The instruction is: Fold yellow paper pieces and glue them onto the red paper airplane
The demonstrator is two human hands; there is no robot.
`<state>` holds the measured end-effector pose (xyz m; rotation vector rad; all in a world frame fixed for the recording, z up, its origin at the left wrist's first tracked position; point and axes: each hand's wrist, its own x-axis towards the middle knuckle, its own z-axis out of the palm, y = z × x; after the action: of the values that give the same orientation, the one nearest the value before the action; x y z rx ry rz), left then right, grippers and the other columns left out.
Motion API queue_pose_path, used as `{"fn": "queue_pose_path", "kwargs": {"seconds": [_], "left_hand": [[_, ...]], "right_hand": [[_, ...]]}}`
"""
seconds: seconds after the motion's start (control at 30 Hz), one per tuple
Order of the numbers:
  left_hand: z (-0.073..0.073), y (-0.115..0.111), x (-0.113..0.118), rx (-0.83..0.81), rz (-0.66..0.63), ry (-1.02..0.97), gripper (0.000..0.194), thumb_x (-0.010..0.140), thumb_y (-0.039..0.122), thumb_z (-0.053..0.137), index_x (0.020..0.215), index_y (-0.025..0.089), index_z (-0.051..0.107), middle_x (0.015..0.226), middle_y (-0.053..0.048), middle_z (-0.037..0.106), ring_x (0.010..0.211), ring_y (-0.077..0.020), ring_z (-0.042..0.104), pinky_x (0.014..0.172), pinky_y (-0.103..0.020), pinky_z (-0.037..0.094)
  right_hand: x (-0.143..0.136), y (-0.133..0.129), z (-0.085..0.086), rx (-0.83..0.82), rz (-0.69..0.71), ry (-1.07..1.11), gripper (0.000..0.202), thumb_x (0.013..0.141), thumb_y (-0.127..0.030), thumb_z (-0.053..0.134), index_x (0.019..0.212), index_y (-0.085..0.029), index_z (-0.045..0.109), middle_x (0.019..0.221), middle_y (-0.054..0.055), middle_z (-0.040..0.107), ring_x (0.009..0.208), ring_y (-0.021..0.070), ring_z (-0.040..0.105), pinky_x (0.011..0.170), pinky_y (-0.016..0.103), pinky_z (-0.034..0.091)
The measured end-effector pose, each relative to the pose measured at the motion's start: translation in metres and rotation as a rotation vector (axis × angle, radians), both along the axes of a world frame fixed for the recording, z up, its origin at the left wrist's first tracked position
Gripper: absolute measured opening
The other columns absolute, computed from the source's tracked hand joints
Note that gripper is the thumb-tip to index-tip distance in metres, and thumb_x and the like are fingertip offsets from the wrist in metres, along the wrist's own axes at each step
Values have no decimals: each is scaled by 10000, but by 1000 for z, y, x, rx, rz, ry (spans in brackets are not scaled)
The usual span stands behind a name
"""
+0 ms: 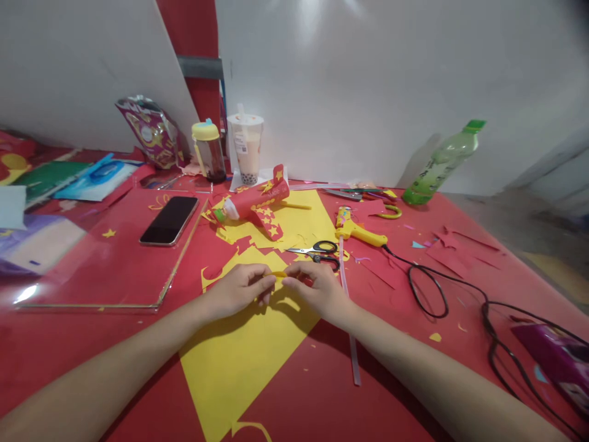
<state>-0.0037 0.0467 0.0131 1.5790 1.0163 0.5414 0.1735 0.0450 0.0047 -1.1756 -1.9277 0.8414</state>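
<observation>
Between both hands is a small strip of yellow paper (278,274), its ends pinched by my fingertips. My left hand (242,287) is closed on its left end, my right hand (317,287) on its right end. Beneath them lies a large yellow paper sheet (239,350) with cut edges. Just beyond my right hand rest black-handled scissors (317,250), blades pointing left. Farther back, a red paper airplane (260,202) with yellow stars sits on more yellow paper.
A yellow glue gun (359,233) trails a black cord on the right. A phone (169,221) lies left on a clear sheet. Along the back stand a snack bag (154,132), a yellow-lidded bottle (209,150), a milk tea cup (247,147) and a leaning green bottle (442,162).
</observation>
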Motion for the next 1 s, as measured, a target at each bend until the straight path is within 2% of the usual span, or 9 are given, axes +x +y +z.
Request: {"fn": "queue_pose_path", "kwargs": {"seconds": [0.1,0.23,0.37,0.47,0.57,0.77,0.9,1.0], "left_hand": [[3,1,0,42,-16,84,244,808,330,443,640,156,476,545,28,532,500,-88,514,525,-217,401],[5,2,0,101,-31,156,216,797,313,446,654,157,491,561,15,552,516,-98,506,525,-223,383],[5,1,0,176,106,123,178,782,287,450,659,161,477,557,30,509,499,-92,488,486,-212,372],[2,1,1,202,165,67,148,784,290,457,713,163,484,591,27,524,537,-103,532,513,-219,404],[0,1,2,158,122,26,140,781,298,477,735,167,462,614,14,570,574,-120,580,552,-238,441],[-2,-1,2,101,-12,49,218,798,264,442,606,181,380,567,-4,615,527,-119,597,524,-233,458],[2,-2,1,155,-19,130,243,818,245,401,598,164,462,551,-13,635,505,-106,586,520,-215,447],[5,-1,1,172,-15,158,251,821,239,400,599,158,485,537,-13,634,488,-105,584,507,-208,442]], "right_hand": [[0,0,1,-47,33,13,146,764,-259,527,734,-158,628,638,9,642,538,97,534,527,205,416],[0,0,3,-30,11,-28,162,772,-238,495,686,-162,609,592,0,613,526,97,514,524,213,401],[-1,-1,0,-116,20,-5,129,744,-206,503,635,-165,555,586,1,612,530,102,536,521,216,412],[-3,-1,-4,-193,24,97,40,717,-200,518,691,-170,521,604,4,629,537,109,569,520,216,432],[-5,-2,-7,-215,-27,141,42,704,-201,515,732,-179,491,571,-13,605,508,107,565,470,201,412],[-4,-1,-4,-70,-69,39,63,707,-233,519,703,-173,537,618,-3,584,516,94,513,488,209,400],[-3,0,-3,-126,-53,57,67,703,-202,501,704,-169,559,583,-13,556,499,88,491,486,212,395],[-1,2,-6,-252,-43,155,76,680,-233,530,716,-169,553,568,-19,546,473,89,489,458,214,394]]}}
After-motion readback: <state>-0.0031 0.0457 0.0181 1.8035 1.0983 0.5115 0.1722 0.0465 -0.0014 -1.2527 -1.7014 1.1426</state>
